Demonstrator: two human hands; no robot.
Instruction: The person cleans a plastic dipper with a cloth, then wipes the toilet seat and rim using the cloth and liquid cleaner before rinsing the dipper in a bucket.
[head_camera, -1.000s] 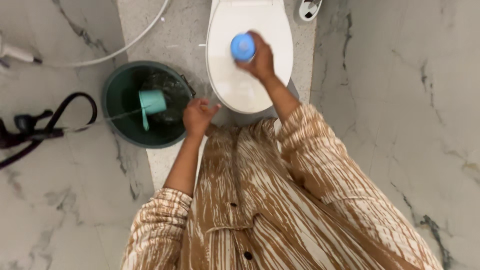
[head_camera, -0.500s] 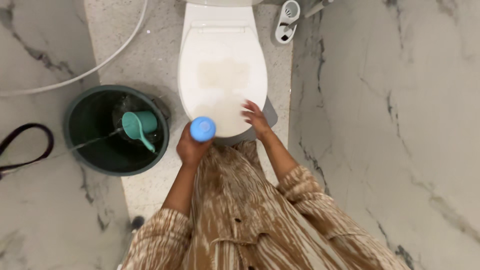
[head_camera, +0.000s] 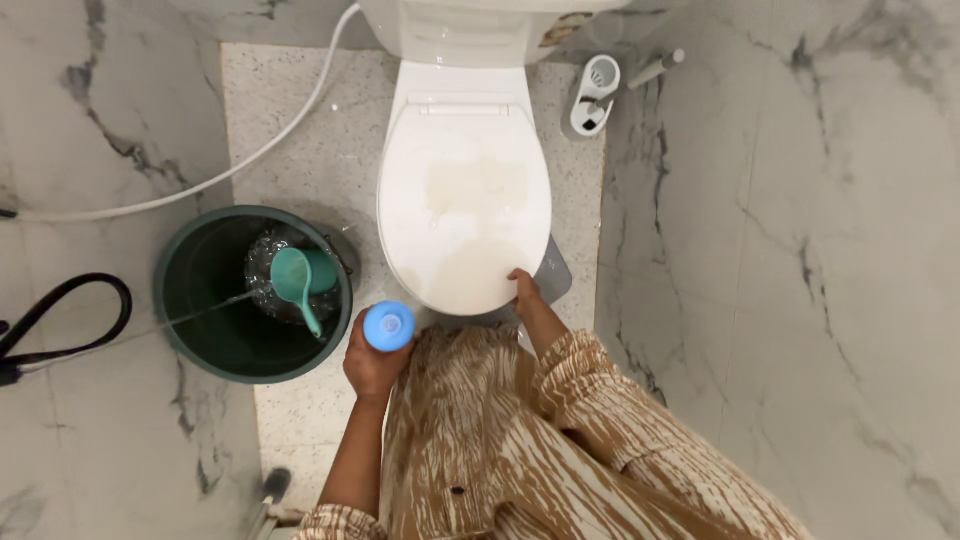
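Note:
A white toilet with its lid (head_camera: 465, 200) down stands in front of me, with faint yellowish stains on the lid. My right hand (head_camera: 522, 293) is at the lid's front edge, with its fingers curled on the rim. My left hand (head_camera: 368, 366) is lower left of the toilet bowl. It grips a bottle with a round blue cap (head_camera: 388, 327), seen from above. Both of my sleeves are brown and white patterned cloth.
A dark green bucket (head_camera: 190, 290) left of the toilet holds water and a teal mug (head_camera: 297, 277); a thin stream of water runs into it. A white hose (head_camera: 250, 160), a black hose (head_camera: 60, 310) and a white brush holder (head_camera: 594, 95) are nearby. Marble walls close both sides.
The blue-capped bottle passed from my right hand over the lid to my left hand, which lowered it. My right hand came down to the lid's front edge. The view shifted back.

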